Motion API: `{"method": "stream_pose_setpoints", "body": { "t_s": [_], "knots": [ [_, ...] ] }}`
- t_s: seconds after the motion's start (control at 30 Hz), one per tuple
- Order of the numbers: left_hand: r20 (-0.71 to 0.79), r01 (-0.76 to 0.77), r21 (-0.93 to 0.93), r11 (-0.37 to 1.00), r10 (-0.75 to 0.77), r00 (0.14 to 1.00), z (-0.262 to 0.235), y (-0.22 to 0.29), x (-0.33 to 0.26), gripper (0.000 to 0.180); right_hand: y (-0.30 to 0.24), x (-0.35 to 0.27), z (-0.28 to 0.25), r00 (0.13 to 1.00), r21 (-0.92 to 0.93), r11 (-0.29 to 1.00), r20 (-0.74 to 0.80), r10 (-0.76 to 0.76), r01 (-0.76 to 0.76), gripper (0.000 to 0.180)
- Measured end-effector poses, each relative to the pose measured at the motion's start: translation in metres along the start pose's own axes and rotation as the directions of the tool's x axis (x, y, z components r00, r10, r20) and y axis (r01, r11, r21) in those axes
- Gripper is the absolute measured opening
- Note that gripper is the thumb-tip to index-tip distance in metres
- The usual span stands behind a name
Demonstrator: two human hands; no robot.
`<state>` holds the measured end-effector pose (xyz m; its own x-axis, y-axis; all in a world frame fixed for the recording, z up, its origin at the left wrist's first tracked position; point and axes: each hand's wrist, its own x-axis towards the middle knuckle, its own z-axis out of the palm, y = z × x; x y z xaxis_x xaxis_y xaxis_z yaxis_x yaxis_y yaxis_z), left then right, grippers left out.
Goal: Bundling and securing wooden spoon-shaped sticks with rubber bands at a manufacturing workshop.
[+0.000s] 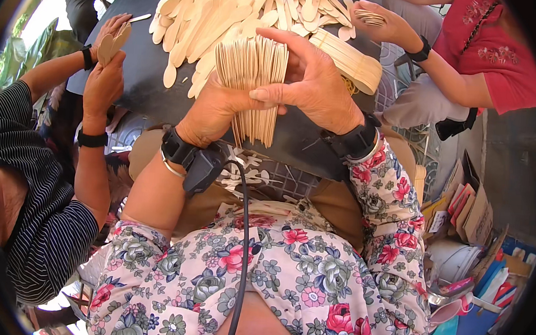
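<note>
A thick stack of flat wooden spoons (pixel 250 62) stands on end between my hands, over the near edge of the table. My left hand (pixel 213 110) is wrapped round its lower left side. On the right, my right hand (pixel 322 88) grips the stack with its thumb across the front; most of its other fingers are behind the spoons or above them. Just beyond my right hand lies a bundle of wooden spoons (pixel 354 65), with yellow rubber bands (pixel 349 85) beside it. A large loose heap of wooden spoons (pixel 197 25) spreads past the stack.
The dark table (pixel 143 55) carries the heap. At left, a co-worker's hands (pixel 104 84) hold a few spoons; at right, another person's hand (pixel 390 27) holds a small stack. Spoons (pixel 249 172) lie below the table edge. Cardboard (pixel 476 217) and a blue crate (pixel 473 327) stand right.
</note>
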<state>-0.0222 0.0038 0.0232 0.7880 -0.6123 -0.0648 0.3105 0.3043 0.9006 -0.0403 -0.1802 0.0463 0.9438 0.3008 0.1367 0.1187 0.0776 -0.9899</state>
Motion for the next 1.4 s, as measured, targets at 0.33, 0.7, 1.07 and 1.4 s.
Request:
{"method": "stream_pose_setpoints", "body": {
  "t_s": [0.33,0.7,1.07,1.4],
  "knots": [
    [0.058,0.000,0.039,0.999,-0.002,0.998,0.007,-0.008,0.007,0.036,0.008,-0.011,-0.003,0.994,0.176,0.984,-0.102,0.048,-0.030,0.052],
    [0.125,-0.021,0.064,0.998,0.013,0.992,0.020,-0.010,0.014,0.030,0.011,-0.011,-0.001,0.972,0.075,0.992,-0.220,-0.081,0.100,0.048],
    [0.222,0.027,-0.033,0.999,-0.019,0.975,0.016,-0.013,0.013,0.026,0.015,-0.014,0.003,0.976,0.158,0.977,-0.185,-0.115,0.146,0.047],
    [0.141,0.099,0.001,0.995,-0.099,0.985,0.026,-0.015,0.006,0.024,0.002,-0.019,-0.002,0.986,-0.100,0.994,-0.157,-0.060,0.045,0.051]
  ]
}}
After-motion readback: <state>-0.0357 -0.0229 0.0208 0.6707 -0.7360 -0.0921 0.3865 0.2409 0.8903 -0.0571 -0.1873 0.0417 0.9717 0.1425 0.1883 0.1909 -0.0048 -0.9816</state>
